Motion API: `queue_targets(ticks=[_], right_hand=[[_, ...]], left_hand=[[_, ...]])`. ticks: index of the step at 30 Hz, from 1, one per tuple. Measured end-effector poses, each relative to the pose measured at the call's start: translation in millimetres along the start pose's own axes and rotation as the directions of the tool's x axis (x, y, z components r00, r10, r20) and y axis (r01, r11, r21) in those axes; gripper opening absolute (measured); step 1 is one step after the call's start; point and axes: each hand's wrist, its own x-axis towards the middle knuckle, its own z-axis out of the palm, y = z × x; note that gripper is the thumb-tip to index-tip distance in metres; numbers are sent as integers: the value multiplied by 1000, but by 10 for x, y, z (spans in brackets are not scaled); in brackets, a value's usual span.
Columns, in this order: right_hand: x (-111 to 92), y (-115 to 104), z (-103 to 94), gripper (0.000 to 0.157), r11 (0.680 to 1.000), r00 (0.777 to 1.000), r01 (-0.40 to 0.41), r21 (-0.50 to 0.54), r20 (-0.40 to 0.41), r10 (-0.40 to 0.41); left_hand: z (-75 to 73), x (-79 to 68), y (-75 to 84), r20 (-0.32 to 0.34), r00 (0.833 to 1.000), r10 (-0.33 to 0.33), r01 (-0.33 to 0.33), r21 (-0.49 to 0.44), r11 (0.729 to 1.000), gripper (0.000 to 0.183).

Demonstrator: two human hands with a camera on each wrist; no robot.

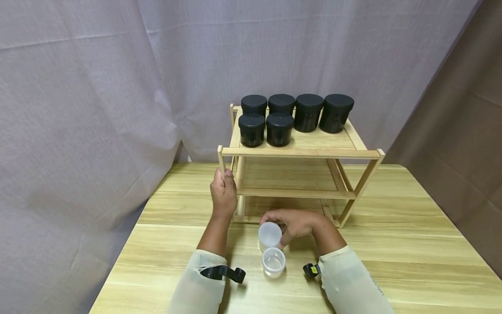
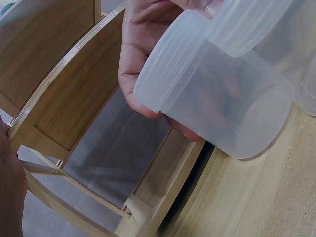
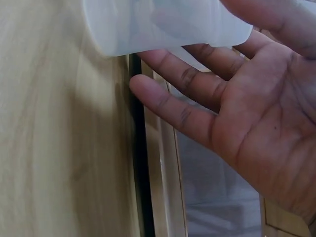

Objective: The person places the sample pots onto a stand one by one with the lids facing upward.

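My left hand (image 1: 224, 194) grips the front left post of a wooden rack (image 1: 302, 152). In front of the rack, my right hand (image 1: 300, 224) holds a translucent plastic jar (image 1: 269, 235) from its far right side, thumb and fingers around the lid end. The left wrist view shows the jar's ribbed lid (image 2: 170, 59) and its base down at the tabletop. In the right wrist view the lower fingers (image 3: 173, 108) stretch out behind the jar. A second translucent jar (image 1: 273, 264) stands upright on the near side, close against the first.
Several black lidded jars (image 1: 279, 131) stand on the rack's top shelf, in two rows at left and one at right. Two lower shelves (image 1: 290, 174) lie beneath. The rack stands on a wood-grain table (image 1: 392, 244); a grey curtain (image 1: 98, 109) hangs behind and at left.
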Motion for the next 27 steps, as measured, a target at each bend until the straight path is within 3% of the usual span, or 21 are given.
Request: queue_targets(ticks=[6,27], right_hand=[[-11,15,-22,72,999,1000,29,16,3,-29],[-132,-78,-88,69,995,995,88,-47,-49,-91]], left_hand=[[-3,-2,4,8,1000,-2,2,-8,1000,57],[-7,-6,-14,7,1000,8,-9,6,1000,60]])
